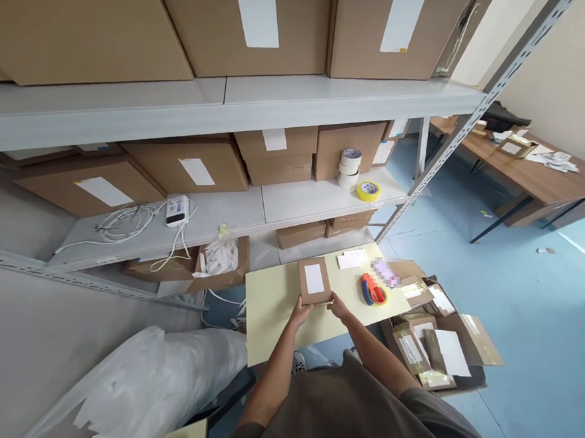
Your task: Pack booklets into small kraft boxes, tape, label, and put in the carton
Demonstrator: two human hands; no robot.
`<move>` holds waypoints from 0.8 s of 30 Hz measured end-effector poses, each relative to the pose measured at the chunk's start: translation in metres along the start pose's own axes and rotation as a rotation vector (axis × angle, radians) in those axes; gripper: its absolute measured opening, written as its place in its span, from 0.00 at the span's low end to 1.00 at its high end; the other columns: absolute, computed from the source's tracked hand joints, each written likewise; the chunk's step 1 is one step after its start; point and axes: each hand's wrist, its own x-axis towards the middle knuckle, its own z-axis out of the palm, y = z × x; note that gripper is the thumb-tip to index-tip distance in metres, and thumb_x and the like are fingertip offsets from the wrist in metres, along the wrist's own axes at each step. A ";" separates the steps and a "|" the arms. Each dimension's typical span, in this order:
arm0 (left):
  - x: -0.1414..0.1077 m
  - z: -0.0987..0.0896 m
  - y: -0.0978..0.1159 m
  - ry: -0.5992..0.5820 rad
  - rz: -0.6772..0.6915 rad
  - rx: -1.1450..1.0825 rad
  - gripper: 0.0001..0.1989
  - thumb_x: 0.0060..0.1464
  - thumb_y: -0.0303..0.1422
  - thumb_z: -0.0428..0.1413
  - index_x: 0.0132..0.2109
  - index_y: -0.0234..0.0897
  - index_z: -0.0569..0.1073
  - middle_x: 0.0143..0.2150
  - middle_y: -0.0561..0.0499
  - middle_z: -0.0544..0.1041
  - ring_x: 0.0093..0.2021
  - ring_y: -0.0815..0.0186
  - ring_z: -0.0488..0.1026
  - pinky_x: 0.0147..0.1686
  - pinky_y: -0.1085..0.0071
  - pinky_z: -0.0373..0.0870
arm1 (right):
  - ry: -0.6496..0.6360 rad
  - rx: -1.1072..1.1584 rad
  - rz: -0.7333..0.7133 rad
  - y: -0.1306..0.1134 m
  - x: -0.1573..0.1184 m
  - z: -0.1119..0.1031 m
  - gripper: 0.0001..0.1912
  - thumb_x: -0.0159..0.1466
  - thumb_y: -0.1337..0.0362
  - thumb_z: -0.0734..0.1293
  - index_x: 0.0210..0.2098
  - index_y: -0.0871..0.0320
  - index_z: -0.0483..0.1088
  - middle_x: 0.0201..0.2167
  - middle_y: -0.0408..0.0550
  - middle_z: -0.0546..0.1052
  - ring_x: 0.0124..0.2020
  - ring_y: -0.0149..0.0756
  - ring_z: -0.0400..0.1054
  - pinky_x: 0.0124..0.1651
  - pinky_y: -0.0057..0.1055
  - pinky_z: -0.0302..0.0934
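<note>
In the head camera view, a person holds a small, flat, brown cardboard box [323,268] with a blank-looking white rectangular label between two bare hands, over a pale yellow rectangular tabletop [271,311]. The left hand [301,311] grasps the box at its near left corner, and the right hand [338,307] grasps it at the near right corner; whether the box rests on the tabletop or is slightly raised, the view does not tell. To the right of the box, on the same tabletop, lie some white paper cards [352,259] and, nearer the person, a red and blue tape dispenser [373,291] with a yellow rim. Beside them is a pinkish item [386,272] too blurred to make out. Just off the tabletop's right end stands an open brown carton [479,339] filled with smaller labelled boxes. Beyond the tabletop, a grey metal shelf [303,210] bears large brown cardboard boxes, a stack of white tape rolls [349,168], a yellow tape roll [368,191] and a white electrical device [177,211] beside coiled white cable [126,224]. Below it, an open brown box [242,259] contains white paper-like pieces [219,257].
</note>
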 end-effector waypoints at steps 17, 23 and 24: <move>0.089 0.071 0.123 0.193 0.321 0.210 0.21 0.65 0.38 0.53 0.61 0.37 0.74 0.56 0.40 0.80 0.54 0.57 0.77 0.56 0.64 0.71 | 0.267 -0.135 -0.095 -0.046 0.037 -0.146 0.39 0.67 0.61 0.63 0.76 0.53 0.52 0.73 0.54 0.63 0.71 0.46 0.60 0.66 0.43 0.62; 0.167 0.130 0.124 0.013 0.117 0.344 0.14 0.60 0.40 0.57 0.48 0.42 0.80 0.45 0.48 0.84 0.49 0.57 0.79 0.51 0.65 0.71 | 0.232 -0.343 -0.026 -0.039 0.107 -0.185 0.35 0.66 0.64 0.64 0.72 0.58 0.61 0.73 0.55 0.63 0.72 0.46 0.58 0.72 0.39 0.53; 0.179 0.137 0.121 0.012 0.069 0.383 0.12 0.59 0.40 0.57 0.46 0.43 0.80 0.42 0.49 0.84 0.47 0.58 0.79 0.50 0.66 0.71 | 0.214 -0.388 -0.003 -0.037 0.118 -0.186 0.34 0.67 0.64 0.64 0.72 0.59 0.61 0.73 0.56 0.62 0.73 0.46 0.57 0.73 0.39 0.52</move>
